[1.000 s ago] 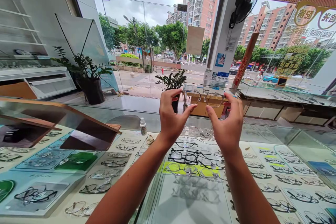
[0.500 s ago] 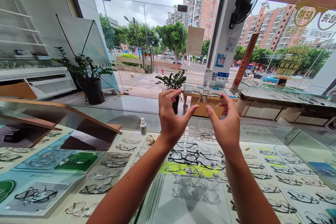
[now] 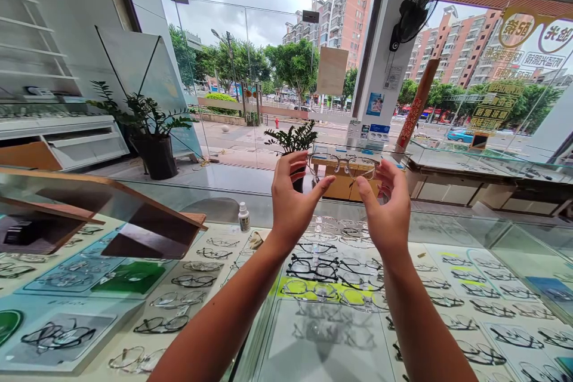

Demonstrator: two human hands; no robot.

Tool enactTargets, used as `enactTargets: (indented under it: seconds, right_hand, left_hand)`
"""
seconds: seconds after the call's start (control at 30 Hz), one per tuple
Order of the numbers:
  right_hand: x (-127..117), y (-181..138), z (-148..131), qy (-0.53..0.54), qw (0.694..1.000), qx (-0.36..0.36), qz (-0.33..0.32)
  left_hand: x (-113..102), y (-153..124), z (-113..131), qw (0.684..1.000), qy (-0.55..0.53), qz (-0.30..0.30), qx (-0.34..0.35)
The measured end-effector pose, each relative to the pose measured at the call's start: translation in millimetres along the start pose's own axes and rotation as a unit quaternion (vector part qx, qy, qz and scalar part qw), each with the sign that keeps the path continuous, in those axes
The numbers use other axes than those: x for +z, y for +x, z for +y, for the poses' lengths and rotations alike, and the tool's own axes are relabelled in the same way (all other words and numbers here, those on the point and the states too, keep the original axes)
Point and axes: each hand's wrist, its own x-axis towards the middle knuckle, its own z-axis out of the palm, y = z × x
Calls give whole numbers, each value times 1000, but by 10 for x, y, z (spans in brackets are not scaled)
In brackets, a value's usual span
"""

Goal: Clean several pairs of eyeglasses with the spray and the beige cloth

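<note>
I hold a thin-framed pair of glasses (image 3: 342,166) up at arm's length above a glass display counter (image 3: 452,228). My left hand (image 3: 293,200) pinches the left end of the frame between fingertips and thumb. At the right end my right hand (image 3: 388,204) grips the frame the same way. The lenses are clear and face me. Rows of other glasses (image 3: 329,265) lie under the counter's glass below my arms.
A small white bottle (image 3: 243,216) stands on the counter left of my hands. A tilted mirror (image 3: 102,215) sits at the left. Potted plants (image 3: 150,125) stand by the shop window. A wall fan (image 3: 414,9) hangs above right. More display cases run along the right.
Both hands have drawn slightly closer together and the glasses have shifted a little left and up. The view has barely moved.
</note>
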Motion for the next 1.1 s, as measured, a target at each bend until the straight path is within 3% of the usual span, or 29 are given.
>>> enactTargets:
  seconds: [0.4,0.8,0.97,1.1]
  right_hand:
    - [-2,88,40,139,989,49,20]
    - [-10,161,93,303,941,148,33]
    - [-18,175,95,323,933,157,17]
    - [-26,176,113,288,946,151,-3]
  left_hand:
    - [-18,30,-32,997,-32,-23,-60]
    - [23,25,-57,992,-65,-64,-91]
    - [35,28,-86,990,-70,-72,-95]
    - [46,23,-126,991,-66,-74,-90]
